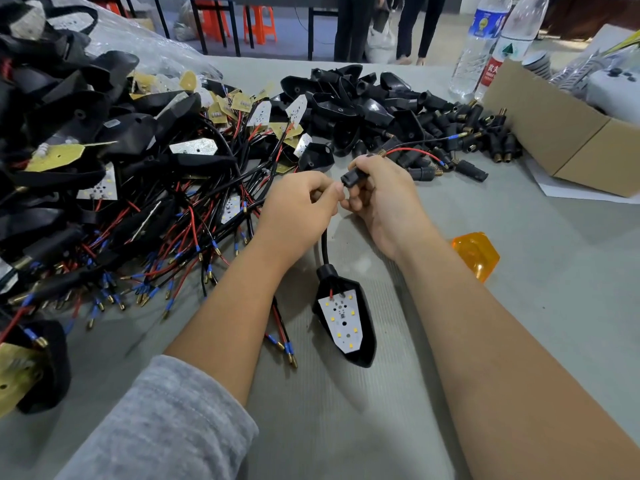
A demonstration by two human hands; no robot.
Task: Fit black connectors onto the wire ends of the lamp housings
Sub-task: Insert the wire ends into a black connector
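Right-hand fingers (pixel 367 183) curled around black connector (pixel 350 177)

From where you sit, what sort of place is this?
Most likely a small assembly workshop doing piecework by hand. A big heap of wired lamp housings covers the table's left, a pile of loose black connectors lies at the far right, and both hands are fitting one now.

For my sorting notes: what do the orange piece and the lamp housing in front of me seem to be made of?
Orange piece: probably translucent plastic, glossy; light glows through it. Lamp housing: likely black moulded plastic, with a soft sheen on its rim.
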